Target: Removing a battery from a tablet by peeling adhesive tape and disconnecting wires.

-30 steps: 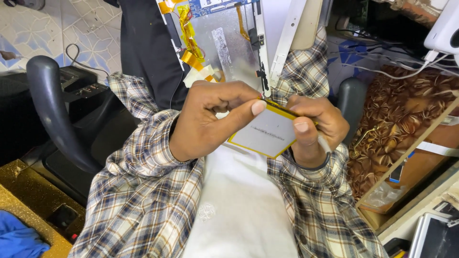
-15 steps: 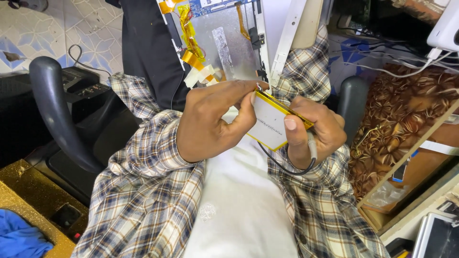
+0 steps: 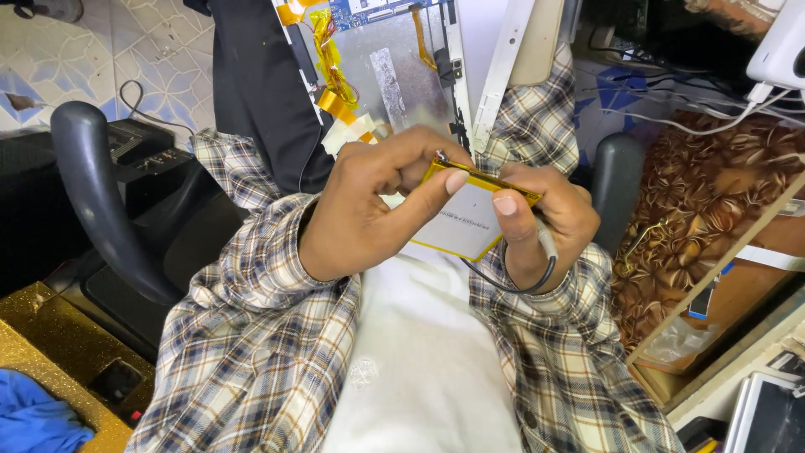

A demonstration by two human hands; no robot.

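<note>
Here, head view: one flat battery pack (image 3: 464, 220), thin and rectangular, pale silver-white face with small dark print too fine to make out, yellow tape along its upper edge and lower corner; held tilted above the lap, in front of the chest, between both hands. Left hand (image 3: 369, 210): closed on the pack, thumb pressed on its face, fingers curled over the top edge. Right hand (image 3: 545, 220): closed on the pack's right end, thumb on the face. One dark cable (image 3: 511, 285) loops under the right hand from the pack. One opened tablet shell (image 3: 419, 67), beyond the hands, grey inner plate exposed, with yellow tape strips (image 3: 331, 75) hanging at its left. Two dark chair armrests (image 3: 92, 193), one on each side. One plaid shirt (image 3: 251, 352) over white cloth. One blue cloth (image 3: 38, 415), lower left corner.
</note>
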